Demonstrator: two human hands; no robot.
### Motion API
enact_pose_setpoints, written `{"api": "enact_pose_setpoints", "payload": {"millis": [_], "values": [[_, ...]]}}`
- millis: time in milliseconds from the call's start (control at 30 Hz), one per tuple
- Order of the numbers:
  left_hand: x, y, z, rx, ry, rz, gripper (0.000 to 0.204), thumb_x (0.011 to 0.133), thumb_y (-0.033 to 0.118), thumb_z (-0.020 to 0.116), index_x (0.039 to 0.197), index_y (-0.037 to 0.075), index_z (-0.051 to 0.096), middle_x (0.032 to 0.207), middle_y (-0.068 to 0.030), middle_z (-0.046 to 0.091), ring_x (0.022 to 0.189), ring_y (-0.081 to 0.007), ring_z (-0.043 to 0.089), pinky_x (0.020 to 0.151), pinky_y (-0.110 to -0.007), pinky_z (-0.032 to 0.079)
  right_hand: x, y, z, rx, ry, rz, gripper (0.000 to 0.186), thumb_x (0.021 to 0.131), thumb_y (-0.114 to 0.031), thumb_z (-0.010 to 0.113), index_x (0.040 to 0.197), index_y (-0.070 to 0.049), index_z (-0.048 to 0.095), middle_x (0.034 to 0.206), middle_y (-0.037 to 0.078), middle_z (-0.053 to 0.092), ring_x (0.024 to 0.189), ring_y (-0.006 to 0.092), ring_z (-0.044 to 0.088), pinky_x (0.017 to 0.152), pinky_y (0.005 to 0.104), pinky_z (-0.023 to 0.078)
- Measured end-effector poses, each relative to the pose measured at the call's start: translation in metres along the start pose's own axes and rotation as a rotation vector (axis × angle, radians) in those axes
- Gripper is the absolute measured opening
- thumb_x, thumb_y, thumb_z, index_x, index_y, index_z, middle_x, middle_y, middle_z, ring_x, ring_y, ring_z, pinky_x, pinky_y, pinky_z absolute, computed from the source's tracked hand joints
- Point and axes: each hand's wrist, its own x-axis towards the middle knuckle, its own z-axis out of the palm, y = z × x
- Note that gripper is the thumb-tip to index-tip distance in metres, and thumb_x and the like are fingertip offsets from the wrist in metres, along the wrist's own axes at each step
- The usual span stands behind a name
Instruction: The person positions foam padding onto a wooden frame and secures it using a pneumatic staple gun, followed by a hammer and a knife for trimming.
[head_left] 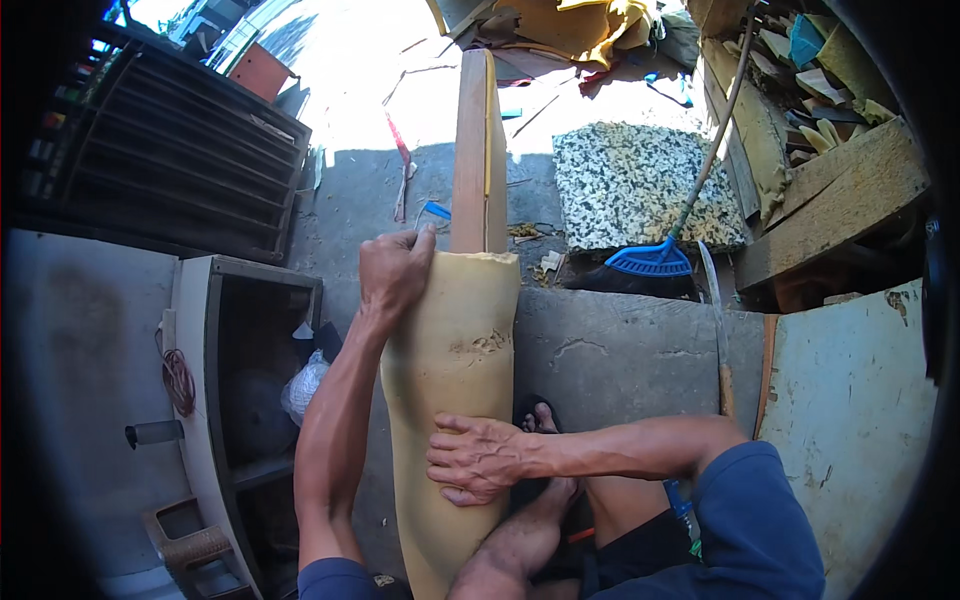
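A long piece of yellow foam [450,325] lies over a wooden plank [472,160] that sticks out beyond its far end. My left hand [395,268] is closed on the foam's far left corner, thumb on top and fingers curled out of sight. Across the middle of the foam, my right hand [478,458] rests palm down with its fingers apart, holding nothing. Small torn pits mark the foam's surface between the two hands. A strip of yellow material runs along the plank's top. My bare leg touches the foam at the near right.
A blue broom [652,260] leans over a speckled foam slab [640,185] at the far right. A long curved blade with a wooden handle [727,390] stands right of my foot. Left are an open cabinet [213,370] and a dark slatted rack [180,150]. Scraps litter the far floor.
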Motion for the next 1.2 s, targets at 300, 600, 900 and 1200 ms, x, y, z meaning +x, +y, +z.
{"api": "enact_pose_setpoints", "payload": {"millis": [300,600,900,1200], "values": [[-0.022,-0.068,0.092,-0.623,0.357,-0.246,0.065,0.106,0.038,0.043,0.058,-0.006,0.054,0.048,-0.0064,0.046,0.047,-0.0164,0.042,0.051,-0.042,0.034,-0.013,-0.029,-0.027,0.067,0.251,0.201,0.023,0.087,-0.022,0.069,0.103,-0.005,0.068,0.106,0.011,0.062,0.113,0.0294,0.059,0.114,0.0480,0.035],[-0.024,-0.094,0.092,-0.680,0.420,-0.217,0.059,0.105,0.037,0.044,0.059,0.001,0.052,0.054,-0.0018,0.050,0.052,-0.0121,0.044,0.051,-0.037,0.035,-0.308,-0.163,-0.016,-0.144,-0.432,2.094,0.057,0.080,-0.022,0.078,0.123,0.000,0.047,0.121,0.029,0.061,0.115,0.0448,0.061,0.099,0.0476,0.050],[-0.020,-0.077,0.088,-0.582,0.434,-0.237,0.060,0.105,0.037,0.041,0.064,-0.007,0.051,0.053,-0.0204,0.043,0.050,-0.0262,0.045,0.055,-0.048,0.037,-0.378,-0.188,0.061,-0.058,0.194,2.166,0.069,0.074,-0.014,0.075,0.129,-0.001,0.036,0.122,0.030,0.058,0.116,0.0481,0.058,0.097,0.0510,0.046],[-0.018,-0.079,0.090,-0.607,0.327,-0.296,0.061,0.103,0.037,0.041,0.070,-0.010,0.059,0.064,-0.0317,0.054,0.054,-0.0406,0.058,0.059,-0.052,0.041,-0.248,-0.100,-0.107,-0.085,0.470,1.913,0.030,0.077,-0.021,0.068,0.093,0.005,0.071,0.073,0.016,0.070,0.070,0.0254,0.071,0.068,0.0401,0.054]]}}
